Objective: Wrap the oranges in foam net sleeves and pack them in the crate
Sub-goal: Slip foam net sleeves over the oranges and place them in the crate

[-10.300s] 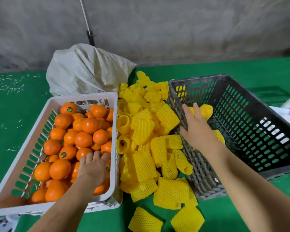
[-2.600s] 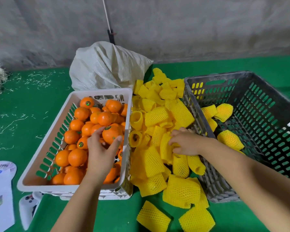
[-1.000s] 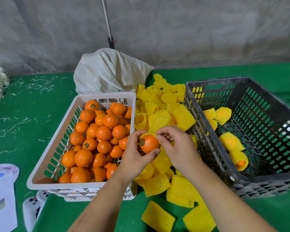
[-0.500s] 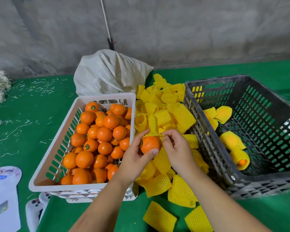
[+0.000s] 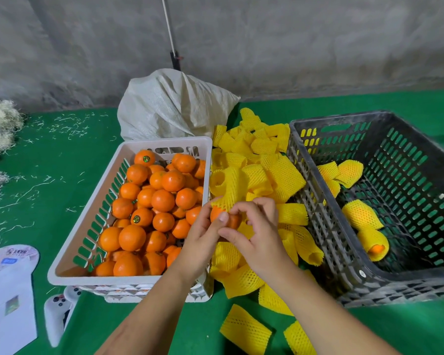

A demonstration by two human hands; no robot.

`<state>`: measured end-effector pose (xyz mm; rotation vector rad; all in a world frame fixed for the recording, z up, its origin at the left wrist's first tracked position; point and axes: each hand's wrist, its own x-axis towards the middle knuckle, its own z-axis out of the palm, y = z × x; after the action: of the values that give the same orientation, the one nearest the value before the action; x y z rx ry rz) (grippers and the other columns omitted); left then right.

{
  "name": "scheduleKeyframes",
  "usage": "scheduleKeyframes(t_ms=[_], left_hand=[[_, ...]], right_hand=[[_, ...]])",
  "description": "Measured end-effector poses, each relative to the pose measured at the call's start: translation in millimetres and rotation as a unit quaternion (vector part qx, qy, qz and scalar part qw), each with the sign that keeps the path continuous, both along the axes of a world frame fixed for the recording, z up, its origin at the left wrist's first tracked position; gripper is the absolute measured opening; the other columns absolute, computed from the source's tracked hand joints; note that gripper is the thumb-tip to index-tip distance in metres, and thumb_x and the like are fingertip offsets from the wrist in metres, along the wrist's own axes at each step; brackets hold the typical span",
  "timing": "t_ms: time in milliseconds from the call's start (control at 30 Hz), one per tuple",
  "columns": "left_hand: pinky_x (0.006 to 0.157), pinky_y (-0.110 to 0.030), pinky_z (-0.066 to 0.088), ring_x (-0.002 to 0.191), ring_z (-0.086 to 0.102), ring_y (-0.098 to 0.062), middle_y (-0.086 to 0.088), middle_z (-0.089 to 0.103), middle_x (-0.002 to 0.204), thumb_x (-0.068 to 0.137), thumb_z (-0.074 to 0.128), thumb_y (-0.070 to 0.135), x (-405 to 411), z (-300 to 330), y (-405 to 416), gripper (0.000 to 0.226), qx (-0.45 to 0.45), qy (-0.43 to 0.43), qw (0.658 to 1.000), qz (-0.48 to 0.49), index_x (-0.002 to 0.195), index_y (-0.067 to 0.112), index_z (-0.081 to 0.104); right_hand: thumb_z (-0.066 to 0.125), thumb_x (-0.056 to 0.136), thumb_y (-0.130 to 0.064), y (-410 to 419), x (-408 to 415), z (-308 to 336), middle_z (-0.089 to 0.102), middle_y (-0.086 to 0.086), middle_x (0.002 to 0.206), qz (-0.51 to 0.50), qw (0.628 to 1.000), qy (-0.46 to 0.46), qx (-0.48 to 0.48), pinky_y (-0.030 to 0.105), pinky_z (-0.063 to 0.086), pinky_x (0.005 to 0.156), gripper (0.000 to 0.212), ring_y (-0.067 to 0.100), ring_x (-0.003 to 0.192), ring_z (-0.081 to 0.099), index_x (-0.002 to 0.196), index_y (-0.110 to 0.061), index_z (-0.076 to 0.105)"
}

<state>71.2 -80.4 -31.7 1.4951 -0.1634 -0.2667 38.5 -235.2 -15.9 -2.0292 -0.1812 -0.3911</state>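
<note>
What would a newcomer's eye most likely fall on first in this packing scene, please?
Probably the heap of bright yellow foam net sleeves in the middle, between the white slatted plastic basket piled with bare oranges on the left and the dark grey plastic crate on the right. In front of the heap, the left hand and right hand work a sleeve over one held orange.

There is just one camera, worn on the person's head, and it looks forward and down at the green table (image 5: 62, 175). It sits close above the two hands, with both forearms coming in from the bottom edge. A gray wall (image 5: 292, 34) fills the top.
</note>
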Motion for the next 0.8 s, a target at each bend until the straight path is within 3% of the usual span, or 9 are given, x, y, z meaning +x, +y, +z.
scheduleKeyframes(t_ms=[33, 100, 167, 267, 367, 433, 533, 667, 800], left_hand=[[0.086, -0.028, 0.059, 0.111, 0.071, -0.01, 0.015, 0.074, 0.117, 0.089, 0.074, 0.058, 1, -1, 1, 0.048, -0.019, 0.022, 1.0, -0.012, 0.135, 0.054, 0.06], [0.084, -0.038, 0.059, 0.101, 0.07, -0.026, -0.005, 0.073, 0.112, 0.088, 0.068, 0.041, 3, -2, 4, 0.072, -0.039, 0.041, 0.998, -0.031, 0.154, 0.023, 0.046], [0.083, -0.044, 0.058, 0.093, 0.068, -0.032, -0.014, 0.069, 0.113, 0.088, 0.065, 0.029, 4, -3, 5, 0.073, -0.044, 0.027, 0.997, -0.053, 0.154, 0.011, 0.041], [0.081, -0.039, 0.059, 0.088, 0.07, -0.028, -0.008, 0.07, 0.113, 0.091, 0.069, 0.02, 3, -2, 3, 0.069, -0.023, 0.006, 0.998, -0.052, 0.154, 0.014, 0.042], [0.078, -0.033, 0.058, 0.085, 0.071, -0.025, -0.002, 0.07, 0.112, 0.086, 0.076, 0.034, 0, -4, 1, 0.076, -0.023, -0.01, 0.999, -0.042, 0.153, 0.013, 0.044], [0.077, -0.031, 0.058, 0.084, 0.07, -0.023, 0.001, 0.07, 0.109, 0.084, 0.077, 0.037, -1, -5, -1, 0.076, -0.017, -0.018, 0.999, -0.033, 0.15, 0.013, 0.047], [0.077, -0.029, 0.058, 0.085, 0.068, -0.021, 0.002, 0.07, 0.108, 0.083, 0.077, 0.041, -2, -7, 0, 0.071, -0.01, -0.027, 0.999, -0.02, 0.145, 0.017, 0.052], [0.074, -0.028, 0.057, 0.084, 0.066, -0.017, 0.005, 0.07, 0.103, 0.083, 0.077, 0.049, 0, -11, 0, 0.063, 0.013, -0.03, 0.999, 0.003, 0.136, 0.022, 0.057], [0.068, -0.02, 0.053, 0.08, 0.065, -0.003, 0.013, 0.07, 0.095, 0.087, 0.079, 0.045, -1, -6, -4, 0.046, -0.015, -0.058, 0.997, 0.049, 0.127, 0.028, 0.062]], right_hand=[[0.071, 0.082, -0.054, -2, 3, 1, 0.041, -0.001, 0.117, 0.015, 1.0, -0.003, 0.013, 0.028, 0.043, 0.095, 0.039, 0.022, 0.118, 0.044, 0.107, -0.024, 0.067], [0.076, 0.085, -0.041, -7, 8, 3, 0.043, -0.002, 0.116, 0.046, 0.998, -0.007, 0.038, 0.022, 0.043, 0.092, 0.028, 0.016, 0.115, 0.049, 0.103, -0.022, 0.065], [0.078, 0.088, -0.03, -12, 14, 6, 0.047, -0.005, 0.117, 0.042, 0.997, 0.02, 0.066, 0.019, 0.046, 0.087, 0.037, 0.009, 0.111, 0.053, 0.121, -0.027, 0.062], [0.075, 0.09, -0.031, -22, 21, 7, 0.051, -0.003, 0.113, 0.044, 0.988, 0.081, 0.123, 0.024, 0.052, 0.089, 0.05, 0.013, 0.107, 0.058, 0.137, -0.032, 0.057], [0.075, 0.085, -0.044, -32, 25, 8, 0.055, -0.003, 0.117, 0.048, 0.972, 0.13, 0.191, 0.029, 0.054, 0.089, 0.028, 0.016, 0.105, 0.063, 0.113, -0.043, 0.071], [0.076, 0.085, -0.044, -37, 26, 10, 0.064, 0.001, 0.118, 0.053, 0.957, 0.164, 0.235, 0.031, 0.054, 0.085, 0.024, 0.015, 0.099, 0.063, 0.108, -0.037, 0.074], [0.072, 0.085, -0.037, -40, 27, 12, 0.072, 0.0, 0.103, 0.074, 0.946, 0.168, 0.269, 0.027, 0.055, 0.078, 0.032, 0.009, 0.094, 0.066, 0.116, -0.029, 0.072], [0.066, 0.098, -0.015, -44, 30, 19, 0.073, -0.004, 0.106, 0.042, 0.984, 0.109, 0.135, 0.025, 0.052, 0.088, 0.014, 0.003, 0.099, 0.066, 0.11, -0.018, 0.074], [0.058, 0.103, -0.024, -38, 19, 27, 0.065, -0.003, 0.1, 0.032, 0.999, -0.026, -0.004, 0.023, 0.049, 0.079, 0.017, 0.009, 0.093, 0.06, 0.105, -0.012, 0.07]])
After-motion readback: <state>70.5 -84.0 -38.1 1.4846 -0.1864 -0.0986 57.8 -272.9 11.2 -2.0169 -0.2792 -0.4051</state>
